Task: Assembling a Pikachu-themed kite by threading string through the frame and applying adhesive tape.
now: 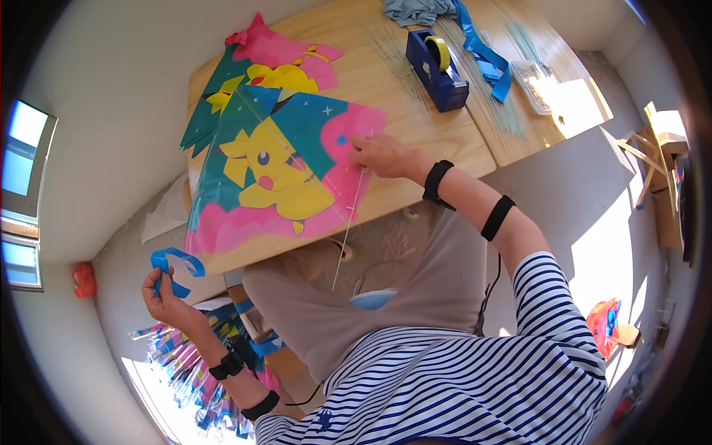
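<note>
A kite sheet printed with a yellow cartoon figure on green and pink lies on the table in front of me. A thin white rod runs along its right side and sticks out past the table's front edge. My right hand is closed at the kite's pink right side, where the rod's upper end meets my fingers. Off the table's left front corner, my left hand pinches a curled blue ribbon strip. What lies under my right fingertips is hidden.
More printed kite sheets lie behind. A blue tape dispenser, thin rods, blue ribbon and a clear plastic box occupy the table's far right. Below left is a pile of colourful kite pieces.
</note>
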{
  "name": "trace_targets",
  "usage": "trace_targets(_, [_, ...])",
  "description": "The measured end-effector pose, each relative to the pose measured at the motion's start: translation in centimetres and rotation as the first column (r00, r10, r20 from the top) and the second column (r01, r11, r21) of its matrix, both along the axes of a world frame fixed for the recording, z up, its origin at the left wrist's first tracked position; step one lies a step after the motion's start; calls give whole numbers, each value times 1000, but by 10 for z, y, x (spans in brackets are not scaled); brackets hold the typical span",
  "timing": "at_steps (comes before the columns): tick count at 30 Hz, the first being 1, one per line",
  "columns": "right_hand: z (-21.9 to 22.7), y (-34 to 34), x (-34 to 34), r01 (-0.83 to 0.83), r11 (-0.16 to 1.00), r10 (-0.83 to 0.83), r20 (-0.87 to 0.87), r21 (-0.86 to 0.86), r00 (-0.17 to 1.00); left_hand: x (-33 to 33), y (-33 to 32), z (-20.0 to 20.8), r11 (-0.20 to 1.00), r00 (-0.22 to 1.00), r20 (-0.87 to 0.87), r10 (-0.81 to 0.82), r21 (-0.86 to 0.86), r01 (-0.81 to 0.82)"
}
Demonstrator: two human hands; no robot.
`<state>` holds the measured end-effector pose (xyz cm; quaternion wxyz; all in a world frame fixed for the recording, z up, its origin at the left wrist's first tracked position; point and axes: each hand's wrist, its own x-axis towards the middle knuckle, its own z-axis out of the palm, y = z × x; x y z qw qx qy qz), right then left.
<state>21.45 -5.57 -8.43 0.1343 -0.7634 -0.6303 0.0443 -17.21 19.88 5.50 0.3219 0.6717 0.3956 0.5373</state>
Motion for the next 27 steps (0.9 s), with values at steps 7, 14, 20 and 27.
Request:
trace_targets(7, [-1, 2, -1, -56, 997, 55, 13, 48, 998, 10, -20, -27, 981, 988, 46, -145, -126, 149])
trace_targets(14, [0, 4, 1, 45, 998, -39, -127, 44, 991, 22, -32, -33, 966, 978, 13, -207, -153, 206])
trace_targets(20, [0, 0, 3, -29, 997, 41, -163, 72, 986, 22, -35, -35, 958, 973, 43, -226, -170, 229])
trace_targets(27, [0, -8, -10, -66, 997, 66, 9, -33, 998, 20, -39, -38, 947, 963, 43, -266, -173, 270])
